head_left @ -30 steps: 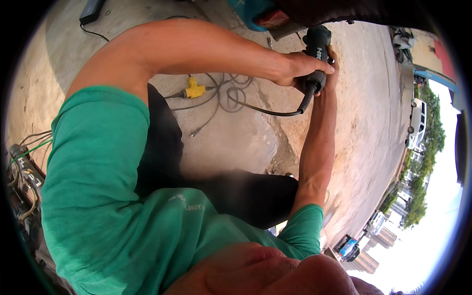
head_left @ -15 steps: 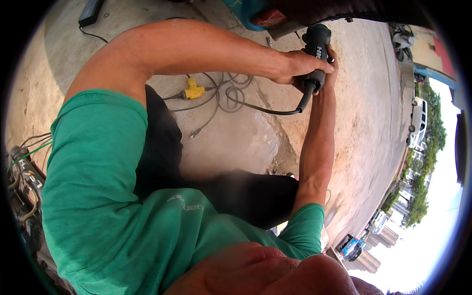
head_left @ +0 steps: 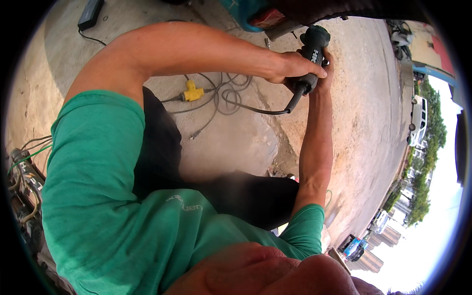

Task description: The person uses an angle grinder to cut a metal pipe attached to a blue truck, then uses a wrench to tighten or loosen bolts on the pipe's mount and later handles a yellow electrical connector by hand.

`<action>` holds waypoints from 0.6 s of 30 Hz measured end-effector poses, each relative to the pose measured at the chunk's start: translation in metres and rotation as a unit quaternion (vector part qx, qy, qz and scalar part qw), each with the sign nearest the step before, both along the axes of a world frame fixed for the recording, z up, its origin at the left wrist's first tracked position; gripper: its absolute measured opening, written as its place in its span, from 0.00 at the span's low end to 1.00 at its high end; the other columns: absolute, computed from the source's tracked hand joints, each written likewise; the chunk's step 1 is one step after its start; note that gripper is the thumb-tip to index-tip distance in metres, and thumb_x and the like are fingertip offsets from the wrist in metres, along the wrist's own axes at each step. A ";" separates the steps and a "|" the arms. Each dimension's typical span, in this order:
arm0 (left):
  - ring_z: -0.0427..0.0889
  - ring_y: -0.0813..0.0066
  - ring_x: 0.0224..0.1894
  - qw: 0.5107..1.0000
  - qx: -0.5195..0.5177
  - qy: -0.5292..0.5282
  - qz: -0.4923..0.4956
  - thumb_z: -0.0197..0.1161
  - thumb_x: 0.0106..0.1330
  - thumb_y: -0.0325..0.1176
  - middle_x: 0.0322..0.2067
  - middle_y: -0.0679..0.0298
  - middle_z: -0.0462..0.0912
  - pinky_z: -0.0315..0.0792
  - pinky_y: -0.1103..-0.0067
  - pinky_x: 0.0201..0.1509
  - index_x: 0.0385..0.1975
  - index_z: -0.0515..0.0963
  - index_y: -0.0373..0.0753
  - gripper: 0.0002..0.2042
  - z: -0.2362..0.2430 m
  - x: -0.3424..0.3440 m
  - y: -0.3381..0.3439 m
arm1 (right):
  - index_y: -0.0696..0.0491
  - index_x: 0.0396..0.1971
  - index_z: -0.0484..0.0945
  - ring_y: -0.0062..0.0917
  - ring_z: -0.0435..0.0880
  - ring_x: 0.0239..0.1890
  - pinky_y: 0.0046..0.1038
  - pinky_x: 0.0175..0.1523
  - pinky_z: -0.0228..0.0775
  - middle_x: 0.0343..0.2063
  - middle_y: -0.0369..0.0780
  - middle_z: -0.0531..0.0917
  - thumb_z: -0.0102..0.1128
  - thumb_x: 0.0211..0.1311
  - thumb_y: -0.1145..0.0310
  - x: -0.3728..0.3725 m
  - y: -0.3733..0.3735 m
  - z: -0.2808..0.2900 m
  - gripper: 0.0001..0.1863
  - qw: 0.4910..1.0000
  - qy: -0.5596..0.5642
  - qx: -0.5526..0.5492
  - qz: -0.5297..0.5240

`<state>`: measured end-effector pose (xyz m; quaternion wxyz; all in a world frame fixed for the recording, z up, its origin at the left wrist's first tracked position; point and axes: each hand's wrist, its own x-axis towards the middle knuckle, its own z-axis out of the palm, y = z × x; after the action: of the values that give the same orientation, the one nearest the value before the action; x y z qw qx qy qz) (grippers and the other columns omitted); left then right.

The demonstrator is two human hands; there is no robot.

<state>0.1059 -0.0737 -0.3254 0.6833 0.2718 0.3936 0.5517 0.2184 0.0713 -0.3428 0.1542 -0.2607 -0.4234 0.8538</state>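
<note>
At one o'clock, one black cylindrical power tool (head_left: 314,51), pale-lettered, trails one black cord (head_left: 294,102); two hands, the left hand (head_left: 293,67) and right hand (head_left: 329,72), wrap their fingers round it. One yellow connector (head_left: 193,91) lies on the ground (head_left: 231,142) at eleven.

Dusty concrete ground (head_left: 231,152) with a crack through it fills the frame's centre and upper left. Upper centre, looped grey cable (head_left: 246,106) lies on it beside a yellow T-shaped connector (head_left: 192,91); at far upper left lies a black rectangular box (head_left: 90,14) with a thin lead (head_left: 92,37).
</note>
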 end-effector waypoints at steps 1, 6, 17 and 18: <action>0.84 0.71 0.24 1.000 -0.003 0.019 -0.012 0.66 0.66 0.44 0.26 0.61 0.80 0.82 0.77 0.29 0.43 0.74 0.34 0.18 0.001 0.000 0.000 | 0.58 0.54 0.75 0.38 0.86 0.41 0.37 0.50 0.80 0.40 0.50 0.84 0.49 0.71 0.44 0.003 0.003 -0.003 0.30 1.000 -0.017 0.016 -0.016; 0.80 0.76 0.26 0.992 -0.004 0.106 -0.068 0.67 0.65 0.44 0.26 0.66 0.77 0.80 0.77 0.30 0.42 0.76 0.39 0.16 -0.018 0.001 0.005 | 0.57 0.49 0.76 0.33 0.86 0.39 0.34 0.48 0.80 0.38 0.45 0.84 0.57 0.69 0.45 0.015 0.003 -0.005 0.28 0.990 -0.103 0.074 -0.065; 0.78 0.76 0.34 0.983 -0.033 0.110 -0.143 0.69 0.63 0.48 0.34 0.64 0.76 0.77 0.75 0.35 0.47 0.74 0.37 0.23 -0.039 0.043 0.042 | 0.57 0.46 0.78 0.28 0.84 0.36 0.31 0.45 0.77 0.36 0.41 0.84 0.62 0.64 0.49 0.069 0.019 -0.027 0.25 0.982 -0.159 0.044 -0.096; 0.78 0.76 0.34 0.982 -0.045 0.115 -0.144 0.69 0.64 0.48 0.35 0.64 0.76 0.77 0.75 0.35 0.48 0.74 0.37 0.23 -0.041 0.046 0.044 | 0.57 0.46 0.78 0.27 0.84 0.35 0.30 0.43 0.76 0.35 0.41 0.84 0.62 0.63 0.49 0.072 0.020 -0.030 0.25 0.981 -0.158 0.043 -0.104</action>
<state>0.1521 -0.0294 -0.3660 0.7175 0.3563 0.4501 0.3945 0.2900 0.0909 -0.3725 0.1845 -0.4283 -0.4489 0.7623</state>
